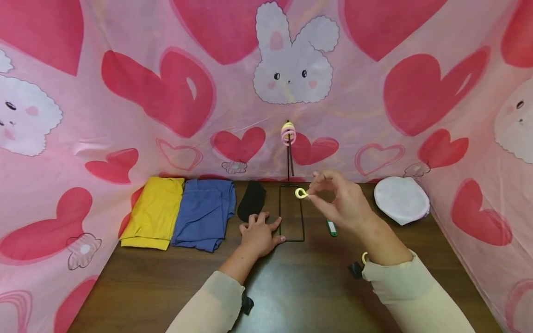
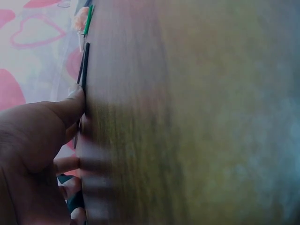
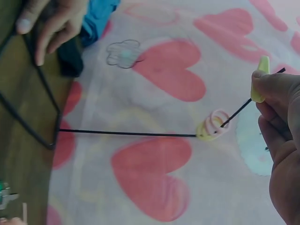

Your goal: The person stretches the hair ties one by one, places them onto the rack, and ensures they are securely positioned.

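Note:
A black wire stand (image 1: 303,222) has a rectangular base on the wooden table and an upright with a slanting arm. Several pink and yellow hair ties (image 1: 288,133) hang on that arm. My right hand (image 1: 343,203) pinches a yellow hair tie (image 1: 300,193) between thumb and fingertip. In the right wrist view this hair tie (image 3: 260,79) overlaps the arm close to its tip; whether the arm passes through it I cannot tell. My left hand (image 1: 260,236) rests with spread fingers at the base's left side, its thumb (image 2: 75,101) touching the wire.
A folded yellow cloth (image 1: 154,212) and a blue cloth (image 1: 204,215) lie at the left. A black item (image 1: 251,200) lies beyond my left hand. A green key tag (image 1: 331,228) sits right of the stand, and a white round pouch (image 1: 401,200) lies far right.

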Motion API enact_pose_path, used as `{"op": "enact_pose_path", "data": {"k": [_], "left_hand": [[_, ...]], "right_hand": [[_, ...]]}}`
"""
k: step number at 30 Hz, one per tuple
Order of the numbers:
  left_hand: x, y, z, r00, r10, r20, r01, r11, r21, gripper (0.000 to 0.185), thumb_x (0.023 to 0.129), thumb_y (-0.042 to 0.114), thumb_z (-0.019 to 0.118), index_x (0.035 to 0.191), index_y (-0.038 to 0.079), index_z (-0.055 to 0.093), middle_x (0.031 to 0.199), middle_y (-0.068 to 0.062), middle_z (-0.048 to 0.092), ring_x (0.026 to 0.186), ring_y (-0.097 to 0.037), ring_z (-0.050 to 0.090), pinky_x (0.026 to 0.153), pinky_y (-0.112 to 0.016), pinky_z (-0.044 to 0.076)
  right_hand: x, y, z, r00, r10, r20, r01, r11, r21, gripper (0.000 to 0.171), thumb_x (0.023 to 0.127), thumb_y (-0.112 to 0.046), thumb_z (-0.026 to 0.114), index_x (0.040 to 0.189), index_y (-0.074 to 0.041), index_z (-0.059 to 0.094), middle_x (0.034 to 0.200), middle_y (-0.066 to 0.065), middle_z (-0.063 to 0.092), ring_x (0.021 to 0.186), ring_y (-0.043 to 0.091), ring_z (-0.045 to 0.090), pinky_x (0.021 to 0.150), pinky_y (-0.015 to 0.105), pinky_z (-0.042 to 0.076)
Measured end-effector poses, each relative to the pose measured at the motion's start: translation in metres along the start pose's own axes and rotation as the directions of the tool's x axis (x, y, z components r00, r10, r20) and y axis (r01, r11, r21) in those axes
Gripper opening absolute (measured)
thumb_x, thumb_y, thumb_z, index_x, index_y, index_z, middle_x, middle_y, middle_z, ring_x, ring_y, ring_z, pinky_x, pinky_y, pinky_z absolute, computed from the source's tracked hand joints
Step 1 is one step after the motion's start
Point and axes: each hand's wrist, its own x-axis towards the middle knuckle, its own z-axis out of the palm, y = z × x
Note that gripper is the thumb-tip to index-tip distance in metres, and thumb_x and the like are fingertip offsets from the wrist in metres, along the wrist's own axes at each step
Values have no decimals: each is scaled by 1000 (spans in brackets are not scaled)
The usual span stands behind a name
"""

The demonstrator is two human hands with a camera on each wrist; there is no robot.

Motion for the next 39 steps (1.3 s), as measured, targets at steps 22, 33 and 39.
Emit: {"op": "enact_pose_path", "data": {"k": [22,33,39], "left_hand": [[-3,1,-4,1000,0,10,0,1000,25,67,95,68,57,156,46,42,166,-3,31,146,-39,26,101,-65,30],[-2,1,-3,1000,7,8,-7,1000,4,67,95,67,60,156,45,44,165,-4,32,145,-40,26,100,-66,29],[-2,0,-3,1000,5,6,-5,1000,8,67,95,68,59,156,45,43,165,-4,32,146,-39,26,100,-65,29]], "right_hand": [[46,-13,-7,991,-122,-51,118,991,-68,41,77,6,85,103,3,54,93,12,70,89,27,75,107,32,46],[53,-6,2,986,-164,-37,160,982,-105,39,81,9,80,105,4,51,93,14,67,92,28,74,99,45,53],[57,0,7,985,-170,-44,161,976,-148,40,83,7,78,107,3,46,91,14,69,93,27,73,89,48,57]]}}
